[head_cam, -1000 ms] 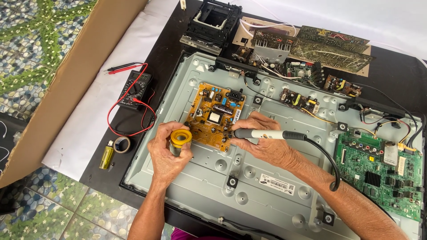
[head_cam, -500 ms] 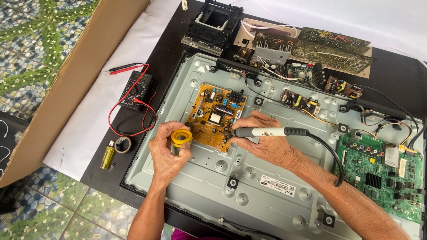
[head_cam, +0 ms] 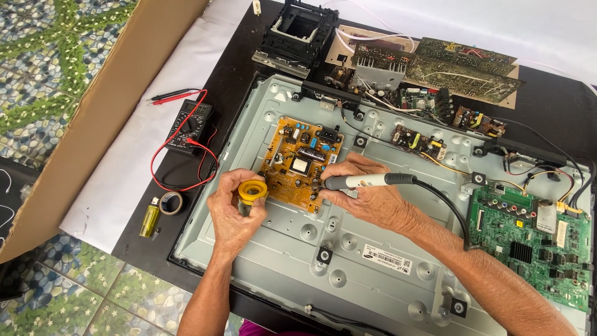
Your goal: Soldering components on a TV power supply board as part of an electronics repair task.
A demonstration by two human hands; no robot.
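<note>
Our left hand (head_cam: 233, 214) grips a yellow spool (head_cam: 252, 191) beside the board (head_cam: 300, 163); our right hand (head_cam: 367, 199), just right, clasps the iron (head_cam: 364, 181), tip on it.

Black digital multimeter (head_cam: 189, 124) with red leads left of chassis; yellow lighter (head_cam: 149, 218) beside tape roll (head_cam: 170, 202); green mainboard (head_cam: 528, 242) right; cardboard sheet (head_cam: 106, 99) far left.

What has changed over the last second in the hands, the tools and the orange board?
Nothing visibly changed. The left hand holds the yellow spool upright beside the orange circuit board, and the right hand grips the soldering iron with its tip at the board's right edge. The multimeter, tape roll and lighter lie where they were.
</note>
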